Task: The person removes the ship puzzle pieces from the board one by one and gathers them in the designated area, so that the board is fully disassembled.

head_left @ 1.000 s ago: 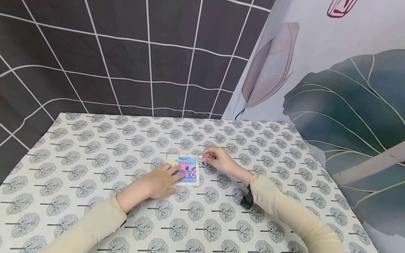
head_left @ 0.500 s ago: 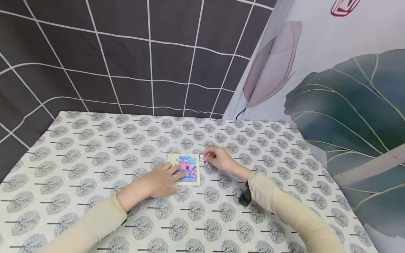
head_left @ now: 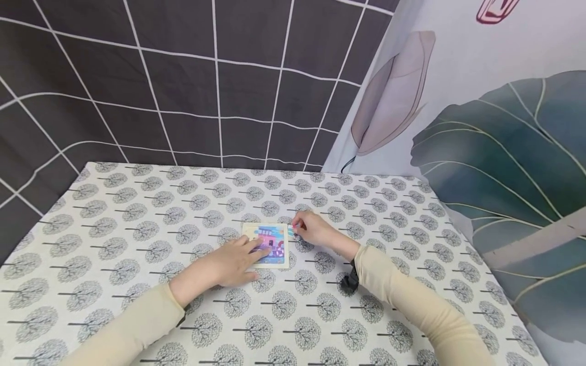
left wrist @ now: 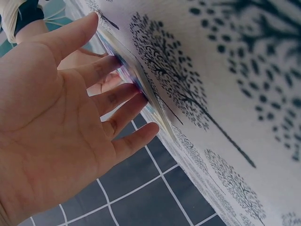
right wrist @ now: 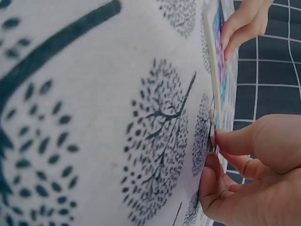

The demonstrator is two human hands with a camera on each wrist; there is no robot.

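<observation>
A small square puzzle board (head_left: 277,258) with a cream border and a bright pink, blue and purple picture lies flat on the tablecloth. My left hand (head_left: 231,262) rests on its left part, fingers spread and fairly straight; in the left wrist view, the fingertips (left wrist: 134,89) meet the board's face. Just off the board's upper right edge, my right hand (head_left: 317,231) pinches a small flat puzzle piece (head_left: 291,232) between thumb and fingers, pale blue with some pink. The right wrist view shows the piece edge-on beside the board, mostly covered by the right thumb (right wrist: 237,141).
A white tablecloth (head_left: 256,330) printed with grey trees covers the table. Behind it hangs a dark curtain (head_left: 178,81) with a white grid. To the right is a pale backdrop (head_left: 458,61) with large leaf patterns.
The right fingers have turned the puzzle piece a little beside the board's edge, and the right forearm has shifted slightly to the left. The left hand and the board stay in place.
</observation>
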